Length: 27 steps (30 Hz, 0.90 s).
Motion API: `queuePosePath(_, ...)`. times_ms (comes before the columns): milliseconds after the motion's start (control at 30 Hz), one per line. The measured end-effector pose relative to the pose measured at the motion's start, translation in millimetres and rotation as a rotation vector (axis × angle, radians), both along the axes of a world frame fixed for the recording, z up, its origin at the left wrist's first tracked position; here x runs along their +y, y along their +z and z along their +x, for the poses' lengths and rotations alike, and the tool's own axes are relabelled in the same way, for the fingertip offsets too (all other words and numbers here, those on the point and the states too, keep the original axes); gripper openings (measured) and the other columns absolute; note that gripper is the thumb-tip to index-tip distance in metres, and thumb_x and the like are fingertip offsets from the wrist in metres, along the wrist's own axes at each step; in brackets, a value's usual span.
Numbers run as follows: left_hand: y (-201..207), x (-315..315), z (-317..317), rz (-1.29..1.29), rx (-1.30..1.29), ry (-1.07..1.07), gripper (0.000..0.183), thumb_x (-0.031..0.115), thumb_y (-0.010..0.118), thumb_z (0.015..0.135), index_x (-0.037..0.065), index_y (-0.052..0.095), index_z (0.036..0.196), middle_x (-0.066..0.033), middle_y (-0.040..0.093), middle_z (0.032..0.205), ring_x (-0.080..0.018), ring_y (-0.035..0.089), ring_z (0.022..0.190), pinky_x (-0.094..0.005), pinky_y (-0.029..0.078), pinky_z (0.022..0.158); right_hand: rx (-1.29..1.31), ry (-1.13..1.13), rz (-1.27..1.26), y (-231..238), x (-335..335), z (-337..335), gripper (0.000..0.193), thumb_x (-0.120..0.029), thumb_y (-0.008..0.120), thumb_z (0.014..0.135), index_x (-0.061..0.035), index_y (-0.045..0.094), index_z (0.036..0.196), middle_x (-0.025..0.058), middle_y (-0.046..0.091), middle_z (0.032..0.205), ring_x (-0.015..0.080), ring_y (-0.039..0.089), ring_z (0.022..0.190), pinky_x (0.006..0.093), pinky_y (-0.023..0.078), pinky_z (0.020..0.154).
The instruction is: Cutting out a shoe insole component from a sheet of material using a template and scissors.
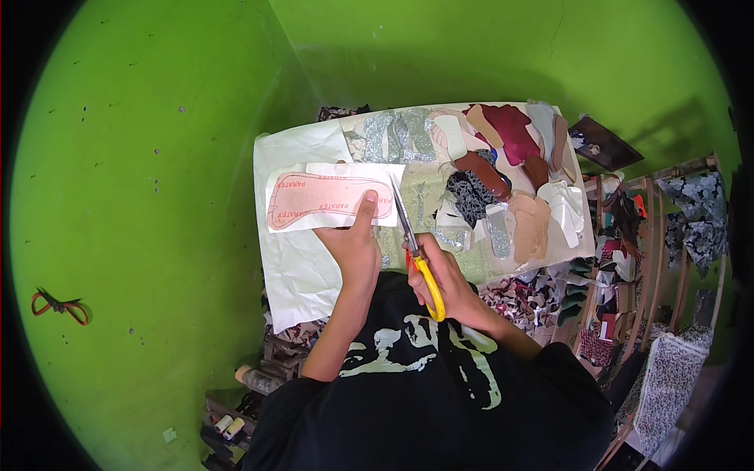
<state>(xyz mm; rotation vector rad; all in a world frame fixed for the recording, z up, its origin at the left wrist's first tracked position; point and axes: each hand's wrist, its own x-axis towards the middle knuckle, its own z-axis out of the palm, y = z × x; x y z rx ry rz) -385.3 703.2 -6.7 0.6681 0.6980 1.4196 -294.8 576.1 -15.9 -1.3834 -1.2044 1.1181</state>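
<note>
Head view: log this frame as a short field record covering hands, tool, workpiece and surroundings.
left hand: left hand pressing flat on the white sheet bearing a pink sole-shaped outline
right hand: right hand gripping the yellow-handled scissors, blades open, tips pointing up toward the sheet's right edge
surface: small table covered with crumpled white paper
other items: brown, maroon, beige and glittery silver sole-shaped cutouts piled on the table's right half
surroundings: bright green wall; wooden rack with patterned fabrics at right

Head-worn fisheye, steeply down, seemingly close
</note>
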Motion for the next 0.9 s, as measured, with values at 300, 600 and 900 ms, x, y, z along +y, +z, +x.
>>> queuePosePath(300,-4.6,-7.1,1.4,0.010,0.061,-0.051,0.075,-0.011,0.074,0.080,0.000,0.031,0.140,-0.0162,0.052,0.130,-0.0208,0.055,0.116,-0.0314,0.048,0.097,0.080,-0.032,-0.014,11.5,4.8,-2.1,0.091,-0.081,0.042,0.086,0.0031,0.039,0.120,0.0060,0.050,0.070,0.0132,0.048,0.053,0.0272,0.041,0.050)
queuePosePath(600,-7.1,-9.7,3.2,-0.012,0.041,-0.053,0.072,-0.011,0.074,0.079,0.000,0.033,0.138,-0.0141,0.054,0.125,-0.0200,0.058,0.111,-0.0314,0.049,0.096,0.191,0.002,-0.038,16.6,9.3,3.1,0.097,-0.088,0.036,0.080,0.0018,0.038,0.117,0.0075,0.050,0.072,0.0161,0.052,0.055,0.0298,0.045,0.049)
queuePosePath(900,-3.9,6.7,-9.8,0.097,0.117,-0.152,0.066,-0.010,0.075,0.079,-0.003,0.039,0.133,-0.0152,0.057,0.120,-0.0191,0.061,0.105,-0.0309,0.052,0.089,0.103,0.033,-0.143,20.8,-0.3,13.8,0.081,-0.073,0.045,0.090,0.0003,0.038,0.125,0.0060,0.048,0.072,0.0129,0.049,0.055,0.0270,0.040,0.050)
